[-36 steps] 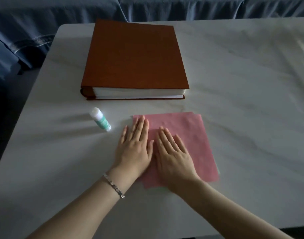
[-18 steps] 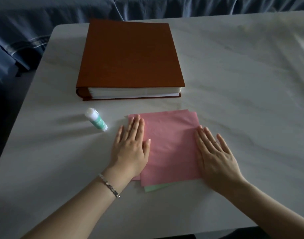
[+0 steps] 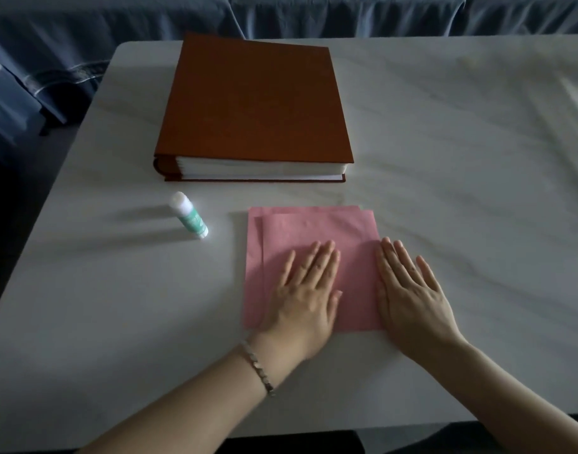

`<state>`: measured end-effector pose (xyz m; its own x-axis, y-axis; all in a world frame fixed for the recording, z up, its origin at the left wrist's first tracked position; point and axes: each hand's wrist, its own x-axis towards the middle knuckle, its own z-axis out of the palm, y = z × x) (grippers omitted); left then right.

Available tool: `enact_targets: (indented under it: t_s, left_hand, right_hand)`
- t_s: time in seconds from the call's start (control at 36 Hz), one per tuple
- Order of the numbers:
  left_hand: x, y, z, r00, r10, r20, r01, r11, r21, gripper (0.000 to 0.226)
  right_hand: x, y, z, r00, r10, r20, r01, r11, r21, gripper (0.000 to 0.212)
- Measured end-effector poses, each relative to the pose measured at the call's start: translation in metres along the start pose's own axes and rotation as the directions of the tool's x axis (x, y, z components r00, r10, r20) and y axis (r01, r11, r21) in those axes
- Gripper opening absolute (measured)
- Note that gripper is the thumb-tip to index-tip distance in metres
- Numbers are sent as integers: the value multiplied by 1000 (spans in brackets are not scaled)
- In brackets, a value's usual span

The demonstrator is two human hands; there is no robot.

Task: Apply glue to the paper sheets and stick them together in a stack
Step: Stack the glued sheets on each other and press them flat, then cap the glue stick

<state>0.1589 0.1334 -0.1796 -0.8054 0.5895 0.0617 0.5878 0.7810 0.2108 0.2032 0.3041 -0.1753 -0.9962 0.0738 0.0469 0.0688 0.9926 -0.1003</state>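
Pink paper sheets [image 3: 313, 231] — stacked flat, edges slightly offset, uncreased.

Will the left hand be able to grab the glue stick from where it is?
Probably yes. The left hand lies flat on the pink paper, holding nothing. The glue stick lies on the table to its left, with nothing between them.

a: pink paper sheets [image 3: 317, 231], matt, faintly textured up top.
b: the table [image 3: 444, 152], smooth, marble-look veining. the album [image 3: 254, 99], matt cloth-like cover. the glue stick [image 3: 190, 215], glossy plastic.
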Motion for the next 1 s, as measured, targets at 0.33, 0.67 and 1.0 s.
enact_targets:
  t_s: [0.33,0.67,1.0]
  left_hand:
    - [-71,-113,-36,962,-92,-256,64,991,-117,40]
    - [1,-140,-63,709,-641,-294,385,701,-601,19]
    - [-6,-98,-96,779,-621,-89,236,422,-875,23]
  right_hand:
    - [4,-9,-10,996,-75,-57,76,997,1,53]
    - [48,-82,-44,970,-242,27,217,909,355,32]
    - [47,-94,-54,982,-182,50,125,827,548,29]
